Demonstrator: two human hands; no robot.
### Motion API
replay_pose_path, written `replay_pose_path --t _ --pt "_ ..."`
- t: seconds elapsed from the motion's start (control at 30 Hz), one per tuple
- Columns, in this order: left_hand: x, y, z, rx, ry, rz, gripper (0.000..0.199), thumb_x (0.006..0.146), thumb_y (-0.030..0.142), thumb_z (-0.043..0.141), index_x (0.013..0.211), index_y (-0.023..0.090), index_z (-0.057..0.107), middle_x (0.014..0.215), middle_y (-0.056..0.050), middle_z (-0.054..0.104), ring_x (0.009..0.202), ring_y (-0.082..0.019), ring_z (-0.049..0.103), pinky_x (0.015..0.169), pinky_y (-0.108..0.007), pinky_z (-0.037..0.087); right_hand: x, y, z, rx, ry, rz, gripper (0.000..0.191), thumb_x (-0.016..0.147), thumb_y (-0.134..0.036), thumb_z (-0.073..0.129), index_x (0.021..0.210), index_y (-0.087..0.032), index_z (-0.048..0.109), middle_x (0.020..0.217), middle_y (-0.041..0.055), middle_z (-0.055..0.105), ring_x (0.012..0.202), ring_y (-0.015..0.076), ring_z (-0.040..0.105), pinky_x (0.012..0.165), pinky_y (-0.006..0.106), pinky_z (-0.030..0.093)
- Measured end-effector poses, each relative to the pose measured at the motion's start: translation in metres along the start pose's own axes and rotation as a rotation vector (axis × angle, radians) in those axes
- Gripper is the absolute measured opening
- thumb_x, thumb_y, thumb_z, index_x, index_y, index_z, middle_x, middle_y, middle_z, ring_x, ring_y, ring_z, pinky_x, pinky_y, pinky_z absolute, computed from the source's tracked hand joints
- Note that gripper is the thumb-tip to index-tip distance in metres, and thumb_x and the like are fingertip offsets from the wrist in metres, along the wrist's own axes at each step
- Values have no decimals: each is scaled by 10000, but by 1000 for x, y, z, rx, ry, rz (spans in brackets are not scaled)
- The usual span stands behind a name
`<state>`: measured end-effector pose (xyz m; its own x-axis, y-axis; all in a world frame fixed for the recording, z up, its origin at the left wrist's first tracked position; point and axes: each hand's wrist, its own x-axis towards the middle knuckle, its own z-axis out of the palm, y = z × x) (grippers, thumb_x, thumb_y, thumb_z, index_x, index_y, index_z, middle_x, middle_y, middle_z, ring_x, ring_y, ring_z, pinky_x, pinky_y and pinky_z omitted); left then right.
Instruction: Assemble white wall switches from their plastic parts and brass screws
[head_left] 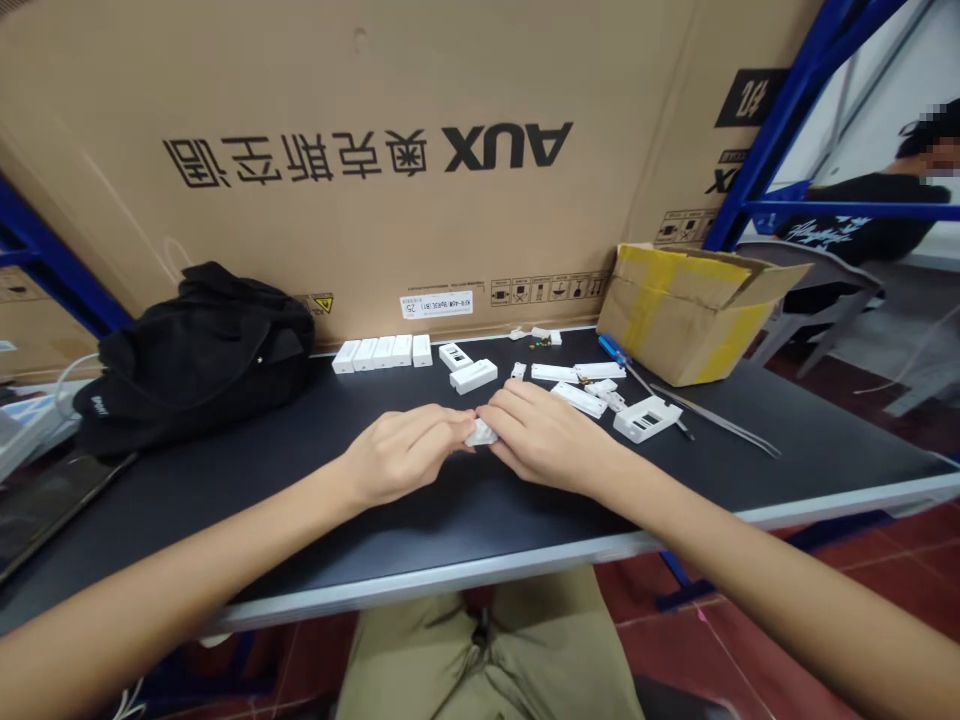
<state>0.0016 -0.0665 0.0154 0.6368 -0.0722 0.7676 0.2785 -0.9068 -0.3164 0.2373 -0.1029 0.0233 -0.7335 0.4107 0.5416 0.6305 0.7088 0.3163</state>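
Observation:
Between my two hands, over the middle of the dark tabletop, is a small white plastic part (481, 433). My left hand (409, 450) pinches it from the left, and my right hand (544, 432) grips it from the right. Fingers cover most of the part, so its full shape is hidden. Just beyond my hands lie a white rectangular case (474, 376) and an open white frame (454, 357). Flat white covers (579, 400) lie past my right hand, and a hollow white housing (646, 419) sits further right.
Several white cases (383, 352) stand in a row at the back. A black bag (199, 355) lies at left. On the right are tweezers (724, 420), a blue-handled screwdriver (613, 349) and an open carton (675, 320). A large cardboard box (360, 230) backs the table; a person (862, 215) sits beyond.

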Motion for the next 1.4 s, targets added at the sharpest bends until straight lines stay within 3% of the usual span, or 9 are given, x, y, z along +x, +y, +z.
replay_pose_path --t 0.13,0.43,0.57,0.77,0.97,1.23,1.4 --pt "-6 -15 20 -55 21 -56 165 928 58 670 1081 116 646 1008 -66 795 930 -152 784 819 -222 649 3 14 17 -3 -6 45 257 1039 -232 482 859 -136 638 830 93 623 806 234 507 756 355 443" --pt "-7 -48 62 -89 189 -234 134 896 43 673 989 134 641 908 -24 771 840 -117 769 779 -191 638 29 52 27 -2 -185 87 186 972 -111 482 870 -115 637 825 112 642 776 229 522 751 350 416" --pt "-10 -50 70 -174 136 -284 148 901 49 667 1013 145 646 946 -23 777 863 -112 767 787 -180 632 28 54 30 85 -282 167 145 968 -140 518 909 -111 646 860 114 668 805 228 556 769 347 428" --pt "-14 -42 66 -264 14 -228 161 900 8 662 1029 102 636 983 -85 785 929 -135 770 778 -176 628 15 43 31 177 -301 254 131 934 -237 591 849 -153 644 825 82 664 772 225 566 718 351 431" --pt "-10 -44 60 -260 -22 -166 123 929 16 617 1034 75 642 995 -141 779 884 -157 770 730 -213 642 14 41 28 138 -352 273 199 960 -266 580 781 -183 606 756 73 654 720 233 573 639 362 371" --pt "-12 -38 47 -346 -33 -217 141 918 -13 575 1011 52 658 900 -142 759 822 -174 756 625 -210 609 19 36 25 332 -567 277 211 958 -285 494 809 -197 615 741 61 681 671 235 598 625 373 356" --pt "-10 -47 46 -352 -36 -173 140 972 31 526 998 84 653 933 -130 773 791 -155 751 603 -209 601 22 37 28 348 -511 291 201 942 -310 523 801 -200 613 750 49 689 670 221 594 613 366 330"
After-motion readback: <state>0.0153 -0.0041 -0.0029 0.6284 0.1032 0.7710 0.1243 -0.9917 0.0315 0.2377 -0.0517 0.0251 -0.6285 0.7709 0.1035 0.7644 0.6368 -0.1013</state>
